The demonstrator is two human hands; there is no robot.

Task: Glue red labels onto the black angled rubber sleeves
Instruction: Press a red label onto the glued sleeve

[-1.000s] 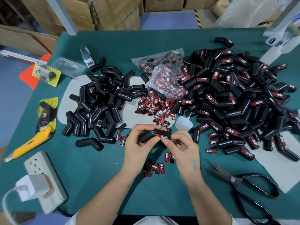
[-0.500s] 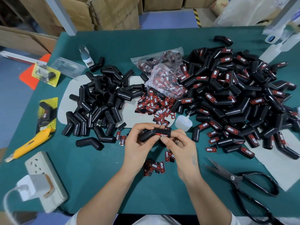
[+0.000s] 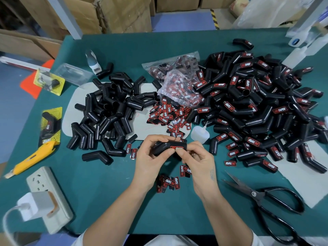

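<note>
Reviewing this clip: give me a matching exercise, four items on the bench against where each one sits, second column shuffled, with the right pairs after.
Items:
1. scissors
2. utility knife
3. power strip
4. glue bottle

Places:
A. near left corner of the table, charger plugged in
B. beyond the right hand, beside the loose labels
C. near right, blades pointing toward the hands
D. left edge, below the yellow card

Pairs: 1-C, 2-D, 3-A, 4-B
</note>
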